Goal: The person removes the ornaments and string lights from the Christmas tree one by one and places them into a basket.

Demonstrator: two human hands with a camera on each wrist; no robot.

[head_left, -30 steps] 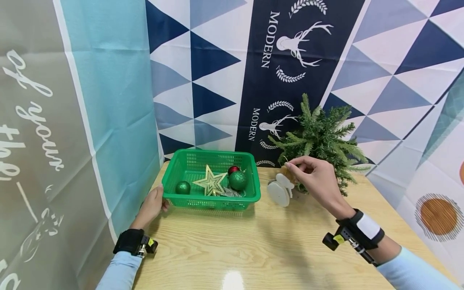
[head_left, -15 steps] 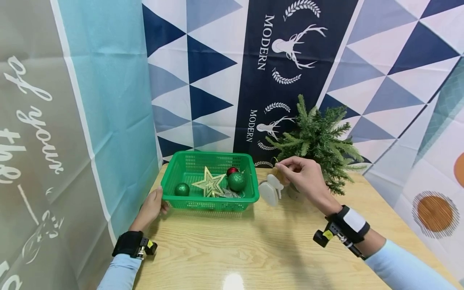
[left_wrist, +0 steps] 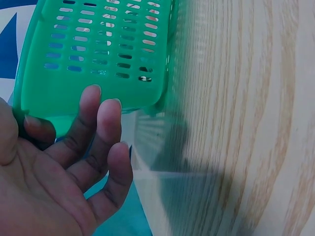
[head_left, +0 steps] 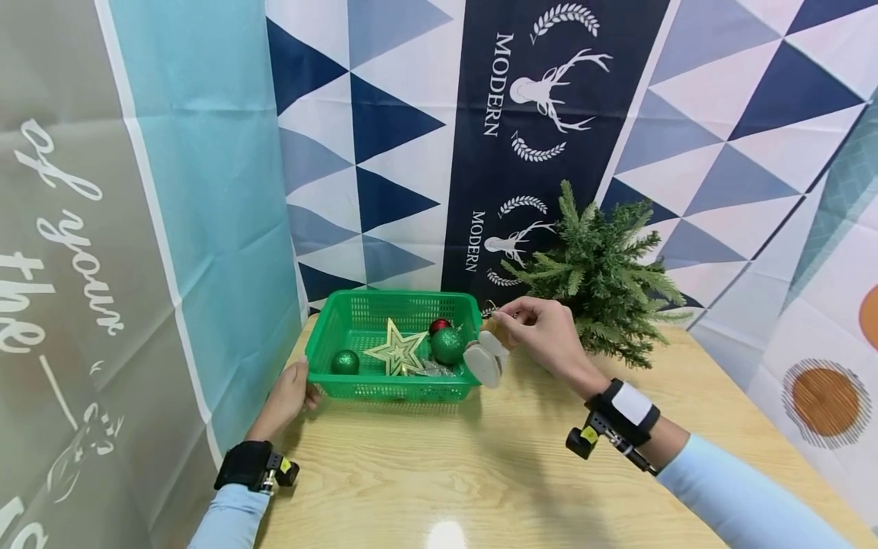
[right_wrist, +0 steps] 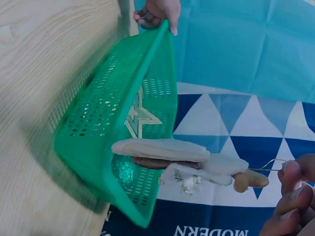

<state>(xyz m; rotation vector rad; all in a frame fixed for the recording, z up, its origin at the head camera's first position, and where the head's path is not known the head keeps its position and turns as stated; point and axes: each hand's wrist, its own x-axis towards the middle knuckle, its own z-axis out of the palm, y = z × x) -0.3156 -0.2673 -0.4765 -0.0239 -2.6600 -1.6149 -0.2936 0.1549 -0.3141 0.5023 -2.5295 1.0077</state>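
Note:
A white hanging ornament point(head_left: 483, 364) with a brownish part dangles from a thin gold string point(right_wrist: 266, 168). My right hand point(head_left: 545, 335) pinches the string's loop between thumb and fingertips. The ornament hangs just at the right end of the green plastic basket point(head_left: 394, 379); whether it touches the rim is unclear. At the basket's left end, my left hand point(head_left: 289, 392) holds the rim between thumb and index finger, its other fingers loosely bent beneath. Inside the basket lie a gold star point(head_left: 396, 349), green balls point(head_left: 448, 345), a red ball point(head_left: 440, 325) and something silvery point(head_left: 435, 367).
A small artificial fir tree point(head_left: 604, 274) stands at the back right of the wooden table point(head_left: 411, 473), behind my right hand. Patterned cloth point(head_left: 398, 137) hangs close behind the basket, and a teal and grey cloth point(head_left: 206, 191) borders the left.
My right hand has moved left with the ornament, from in front of the tree to the basket's right end. The left hand stays on the basket rim.

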